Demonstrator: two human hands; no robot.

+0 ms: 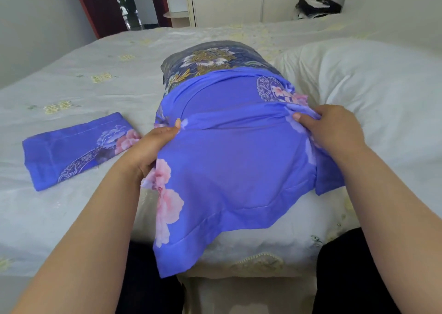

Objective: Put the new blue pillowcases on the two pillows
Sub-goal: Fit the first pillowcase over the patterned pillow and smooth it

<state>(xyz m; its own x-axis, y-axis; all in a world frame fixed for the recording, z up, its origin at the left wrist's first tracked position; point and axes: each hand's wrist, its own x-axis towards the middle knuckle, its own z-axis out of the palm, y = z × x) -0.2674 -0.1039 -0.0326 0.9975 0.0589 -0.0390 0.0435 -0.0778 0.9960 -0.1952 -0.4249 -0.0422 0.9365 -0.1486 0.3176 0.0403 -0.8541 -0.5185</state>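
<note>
At the near edge of the bed (pixel 71 57), both hands grip the same blue pillowcase (pixel 234 160). The left hand (pixel 148 148) pinches a fold of the cloth at the case's left side, thumb lying along the top and the fingers (pixel 146 167) curled underneath, tight on the fabric. The right hand (pixel 334 129) clamps a bunch of the cloth at the right side, thumb tip pressed into the gathered fold and the other fingers wrapped over it.

The pillowcase is drawn partway over a pillow (pixel 210 60) that lies lengthwise away from the person; the pillow's far end, in a dark floral cover, sticks out beyond the blue opening. The near end of the case hangs loose and flat over the bed's edge, its pink flower print on the left border.

A second blue pillowcase (pixel 71 148) lies folded on the bedspread to the left, just beside the left hand and not touching it. To the right, a white pillow (pixel 358 79) lies against the covered one, close behind the right hand. A dark bag (pixel 315 6) sits at the far right of the bed, well apart.
</note>
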